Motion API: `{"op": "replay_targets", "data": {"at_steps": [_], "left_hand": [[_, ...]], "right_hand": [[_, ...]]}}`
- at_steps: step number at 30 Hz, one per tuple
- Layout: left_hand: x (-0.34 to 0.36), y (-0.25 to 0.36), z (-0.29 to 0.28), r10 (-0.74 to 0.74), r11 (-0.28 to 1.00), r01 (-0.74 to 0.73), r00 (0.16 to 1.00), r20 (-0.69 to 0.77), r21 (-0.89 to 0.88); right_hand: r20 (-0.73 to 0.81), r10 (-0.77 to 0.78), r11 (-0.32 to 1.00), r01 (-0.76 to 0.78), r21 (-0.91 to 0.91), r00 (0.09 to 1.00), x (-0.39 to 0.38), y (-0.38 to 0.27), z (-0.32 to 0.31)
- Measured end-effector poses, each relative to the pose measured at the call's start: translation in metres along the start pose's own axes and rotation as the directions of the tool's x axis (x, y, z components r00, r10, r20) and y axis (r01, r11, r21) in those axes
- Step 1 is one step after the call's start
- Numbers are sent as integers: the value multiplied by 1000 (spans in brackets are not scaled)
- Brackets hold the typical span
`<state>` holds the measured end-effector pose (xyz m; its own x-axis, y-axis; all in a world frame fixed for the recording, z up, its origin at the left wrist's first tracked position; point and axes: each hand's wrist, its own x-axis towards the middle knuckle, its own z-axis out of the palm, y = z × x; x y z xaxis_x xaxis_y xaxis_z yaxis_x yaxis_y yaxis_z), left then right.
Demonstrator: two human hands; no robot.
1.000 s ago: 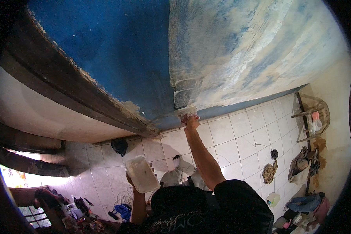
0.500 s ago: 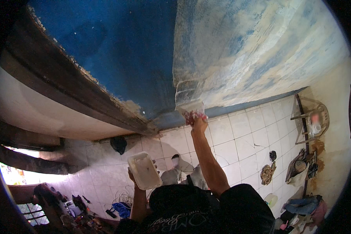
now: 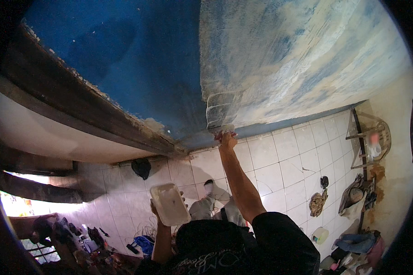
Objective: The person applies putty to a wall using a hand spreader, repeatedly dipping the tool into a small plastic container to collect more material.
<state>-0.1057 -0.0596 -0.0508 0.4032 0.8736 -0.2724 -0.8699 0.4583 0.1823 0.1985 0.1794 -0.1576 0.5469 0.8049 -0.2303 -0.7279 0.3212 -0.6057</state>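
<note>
My right hand (image 3: 229,141) is closed round a wide putty knife (image 3: 217,135) with red on it, seen nearly edge-on. Its blade meets the low part of the wall, at the bottom of a greyish, freshly smeared putty patch (image 3: 222,110). Left of that patch the wall is bare blue (image 3: 170,59); to the right whitish putty (image 3: 280,59) covers it in streaks. My left hand (image 3: 155,208) grips a shallow white rectangular tub (image 3: 170,205) from beneath, fingers showing at both sides. Pale residue lines the tub.
White tiles (image 3: 266,178) cover the floor. A dark bag (image 3: 141,169) lies near the wall's foot. At the right stand a chair (image 3: 371,137), a crumpled cloth (image 3: 317,204) and piled clothes (image 3: 358,243). Clutter with a blue bag (image 3: 144,245) sits lower left.
My right hand has shifted slightly left, and the putty knife has turned so its blade face is hardly visible. The tub stays nearly in place; the view has shifted a little.
</note>
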Motion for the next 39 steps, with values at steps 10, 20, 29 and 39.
{"op": "replay_targets", "data": {"at_steps": [10, 20, 29, 39], "left_hand": [[15, -6, 12, -2, 999, 5, 997, 78, -38], [19, -3, -10, 6, 1000, -7, 995, 101, 5], [21, -14, 51, -38, 998, 45, 980, 194, -33], [4, -21, 7, 3, 998, 6, 991, 134, -62]], "right_hand": [[-248, 108, 971, -156, -183, 963, -32, -73, 100], [-194, 48, 973, -90, -214, 980, -73, -161, 195], [-26, 13, 942, -21, -335, 1000, -105, -223, 258], [-260, 151, 949, -213, -232, 954, -94, -164, 92]]}}
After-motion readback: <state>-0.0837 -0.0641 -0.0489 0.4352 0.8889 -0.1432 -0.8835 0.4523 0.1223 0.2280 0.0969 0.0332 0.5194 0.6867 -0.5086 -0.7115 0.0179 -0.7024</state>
